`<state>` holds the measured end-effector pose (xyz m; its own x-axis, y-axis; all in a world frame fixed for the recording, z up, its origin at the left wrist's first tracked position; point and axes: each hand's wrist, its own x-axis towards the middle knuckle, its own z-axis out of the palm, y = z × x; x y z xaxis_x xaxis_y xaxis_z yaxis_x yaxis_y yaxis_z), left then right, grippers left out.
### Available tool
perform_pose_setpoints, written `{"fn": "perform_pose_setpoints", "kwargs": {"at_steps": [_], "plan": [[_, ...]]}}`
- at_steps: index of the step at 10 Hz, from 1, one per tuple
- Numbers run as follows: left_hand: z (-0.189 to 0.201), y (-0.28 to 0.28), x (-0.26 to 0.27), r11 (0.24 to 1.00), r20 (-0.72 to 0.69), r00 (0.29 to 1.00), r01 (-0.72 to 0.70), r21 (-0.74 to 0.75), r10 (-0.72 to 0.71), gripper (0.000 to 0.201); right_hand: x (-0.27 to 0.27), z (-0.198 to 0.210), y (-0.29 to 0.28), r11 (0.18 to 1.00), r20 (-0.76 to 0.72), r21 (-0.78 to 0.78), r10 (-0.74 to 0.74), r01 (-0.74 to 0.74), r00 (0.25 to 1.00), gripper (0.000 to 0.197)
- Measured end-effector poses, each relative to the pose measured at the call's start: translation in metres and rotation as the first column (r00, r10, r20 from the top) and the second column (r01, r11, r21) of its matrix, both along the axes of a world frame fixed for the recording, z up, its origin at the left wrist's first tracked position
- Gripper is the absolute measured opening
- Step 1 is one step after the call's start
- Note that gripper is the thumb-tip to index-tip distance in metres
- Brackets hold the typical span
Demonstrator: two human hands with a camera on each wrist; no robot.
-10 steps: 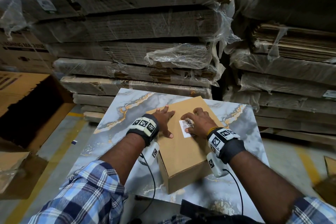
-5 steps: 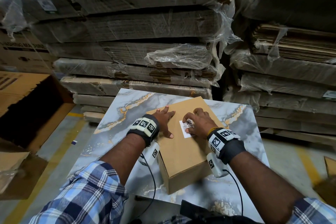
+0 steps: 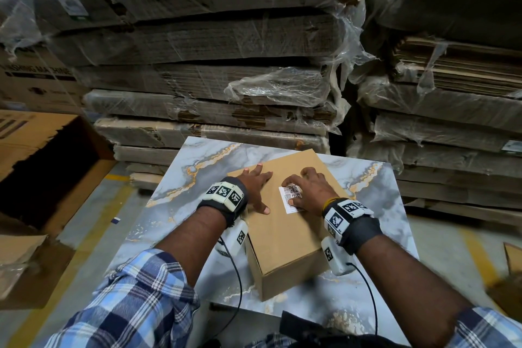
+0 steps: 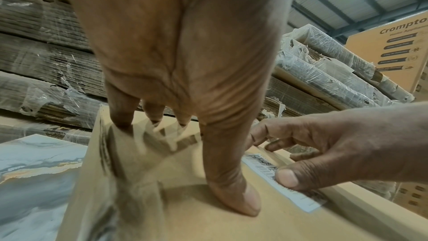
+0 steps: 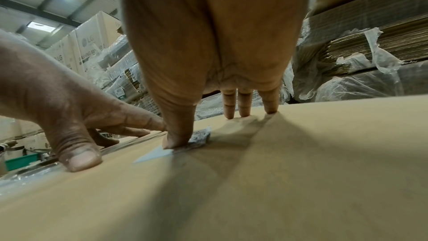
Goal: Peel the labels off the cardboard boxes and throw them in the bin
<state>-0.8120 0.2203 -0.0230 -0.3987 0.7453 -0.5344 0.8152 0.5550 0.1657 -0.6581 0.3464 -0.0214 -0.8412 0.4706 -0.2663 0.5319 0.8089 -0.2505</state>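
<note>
Since a second ago our right hand (image 3: 310, 188) has barely shifted on the label (image 3: 291, 198); its far corner now stands slightly lifted. Our right thumb (image 5: 178, 135) presses down on the white barcode label while the other fingers (image 5: 243, 105) rest curled with their tips on the cardboard beyond it; we cannot tell whether any of them grips the raised corner. Our left hand (image 3: 254, 186) lies flat just beside the label, fingers straight and spread, pressing on the cardboard box (image 3: 285, 234). That box sits on the marble-patterned worktop (image 3: 180, 189), turned at an angle. Behind stand stacks of flattened cardboard (image 3: 197, 45) wrapped in plastic film.
</note>
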Motion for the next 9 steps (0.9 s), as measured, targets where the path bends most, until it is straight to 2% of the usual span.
{"fn": "perform_pose_setpoints", "kwargs": {"at_steps": [1,3,5,6,8,9], "plan": [[-0.0006,0.0004,-0.0003,1.0,-0.004,1.0,0.002,-0.001,-0.002,0.118,0.0003,-0.0002,-0.0001,1.0,-0.009,-0.006,-0.009,0.009,1.0,0.043],[-0.0009,0.0,-0.0001,1.0,-0.007,1.0,-0.003,0.004,0.003,0.117,0.0009,-0.0007,0.0005,1.0,-0.006,0.002,0.004,-0.004,1.0,0.049],[-0.0018,0.0013,-0.0007,1.0,0.005,1.0,-0.005,-0.002,0.005,0.118,-0.0002,-0.0027,0.0015,1.0,-0.023,-0.024,-0.008,0.008,1.0,0.042],[-0.0016,0.0018,-0.0008,1.0,0.01,1.0,-0.006,-0.002,0.006,0.118,-0.0004,-0.0034,0.0018,1.0,-0.017,-0.009,-0.003,0.003,1.0,0.049],[-0.0022,0.0016,-0.0012,1.0,0.003,1.0,-0.005,-0.003,0.005,0.118,-0.0006,-0.0049,0.0029,0.999,-0.034,-0.035,-0.021,0.019,0.999,0.042],[-0.0021,0.0016,-0.0015,1.0,0.006,1.0,-0.006,-0.001,0.006,0.118,-0.0006,-0.0054,0.0031,1.0,-0.026,-0.021,-0.012,0.012,1.0,0.052]]}}
